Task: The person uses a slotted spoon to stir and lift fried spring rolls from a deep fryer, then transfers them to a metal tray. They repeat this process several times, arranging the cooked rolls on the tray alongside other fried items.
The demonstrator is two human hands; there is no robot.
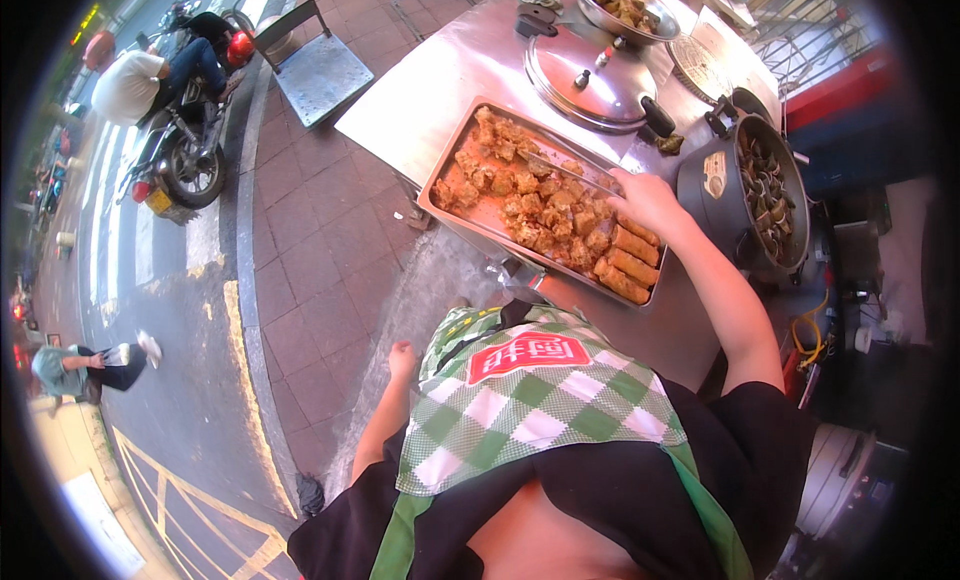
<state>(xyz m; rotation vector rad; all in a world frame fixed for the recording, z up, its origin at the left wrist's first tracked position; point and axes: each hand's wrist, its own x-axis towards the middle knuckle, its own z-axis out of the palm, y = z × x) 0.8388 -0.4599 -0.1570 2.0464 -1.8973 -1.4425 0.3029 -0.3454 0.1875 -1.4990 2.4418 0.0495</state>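
My right hand (646, 199) grips metal tongs (571, 173), whose arms reach over golden-brown fried pieces (553, 208). These lie heaped in a rectangular metal tray (480, 238), thinning out towards its far left end. Several fried rolls (628, 259) line up side by side at the tray's near right end, below my right hand. Whether the tong tips pinch a piece is too small to tell. My left hand (403, 360) hangs low beside the green checked apron (540, 400), its fingers curled and nothing visible in them.
Beyond the tray, a lidded pressure cooker (592, 77) and a steel bowl of food (630, 13) stand on the metal table (397, 107). A deep pot (701, 178) holding dark wrapped parcels is at right. At left are a platform trolley (322, 77) and a motorcycle with a seated person (131, 84).
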